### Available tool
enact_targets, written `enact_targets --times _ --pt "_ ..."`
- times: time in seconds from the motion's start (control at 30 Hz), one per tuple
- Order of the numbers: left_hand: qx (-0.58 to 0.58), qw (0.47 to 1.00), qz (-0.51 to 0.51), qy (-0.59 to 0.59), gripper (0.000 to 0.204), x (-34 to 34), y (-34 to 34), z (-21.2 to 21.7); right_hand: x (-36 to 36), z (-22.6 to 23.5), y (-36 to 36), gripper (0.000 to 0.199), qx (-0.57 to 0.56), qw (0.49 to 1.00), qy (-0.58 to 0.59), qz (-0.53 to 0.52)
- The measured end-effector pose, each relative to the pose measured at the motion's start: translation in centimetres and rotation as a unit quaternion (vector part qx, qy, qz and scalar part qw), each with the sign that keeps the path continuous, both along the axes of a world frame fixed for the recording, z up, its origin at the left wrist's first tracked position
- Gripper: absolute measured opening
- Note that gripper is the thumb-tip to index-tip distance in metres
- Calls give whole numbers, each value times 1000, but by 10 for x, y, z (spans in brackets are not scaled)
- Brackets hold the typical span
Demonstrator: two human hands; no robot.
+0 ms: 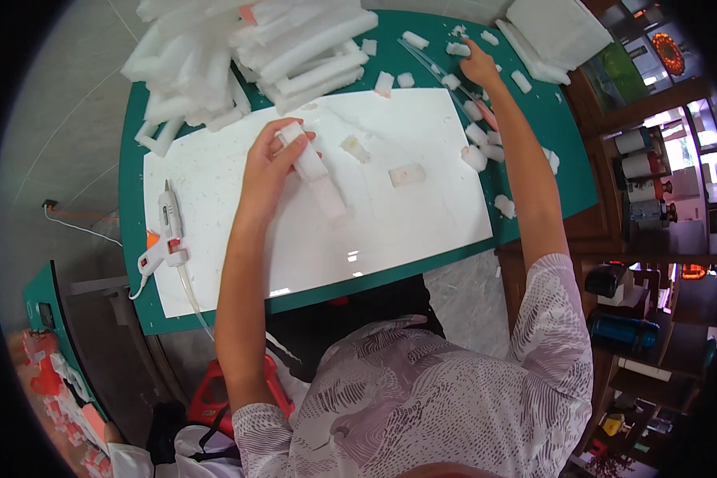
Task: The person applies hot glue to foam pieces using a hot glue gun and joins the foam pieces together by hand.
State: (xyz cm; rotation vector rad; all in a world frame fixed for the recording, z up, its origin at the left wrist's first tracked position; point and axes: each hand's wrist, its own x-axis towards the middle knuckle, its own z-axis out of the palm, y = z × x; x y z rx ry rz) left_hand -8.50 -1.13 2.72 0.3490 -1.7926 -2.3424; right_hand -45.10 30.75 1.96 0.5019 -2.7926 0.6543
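My left hand [272, 163] is closed around a white foam block [309, 162] above the glossy white board [406, 231]. Below the block runs a paler oblong shape; whether it is a second piece or a reflection I cannot tell. Two loose foam pieces lie to its right: a yellowish scrap [355, 149] and a small rectangular block [408, 176]. At the far right, my right hand [479, 67] reaches out with its index finger stretched and thumb apart. Its fingertip is at a small white foam piece [457, 49], with no firm grip visible.
A white glue gun [170, 227] rests on the board's left side, its cord trailing off. Foam strips [295, 60] are heaped at the back left of the green table [390, 48]. Several foam bits [476, 133] lie under my right arm. Foam sheets [554, 36] are stacked back right.
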Motion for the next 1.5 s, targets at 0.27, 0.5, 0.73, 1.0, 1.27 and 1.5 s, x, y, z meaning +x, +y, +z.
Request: enact_targets --times 0.27,0.5,0.73,1.0,1.27,1.5 --pt "21 1000 0 -5 35 1 3 4 -48 -2 -6 47 30 995 -50 -87" --pt "36 997 63 22 35 3 -12 4 112 47 -49 27 -340 888 -228 211" --pt "48 993 98 53 38 -6 -5 4 266 47 -81 35 -293 803 -411 317" --pt "37 989 108 90 40 -4 -2 0 285 31 -102 24 -331 802 -391 307" --pt "12 988 131 86 41 -3 0 4 290 22 -103 25 -322 834 -325 309" --pt "10 991 101 90 39 -1 7 9 288 14 -102 21 -326 844 -289 314"
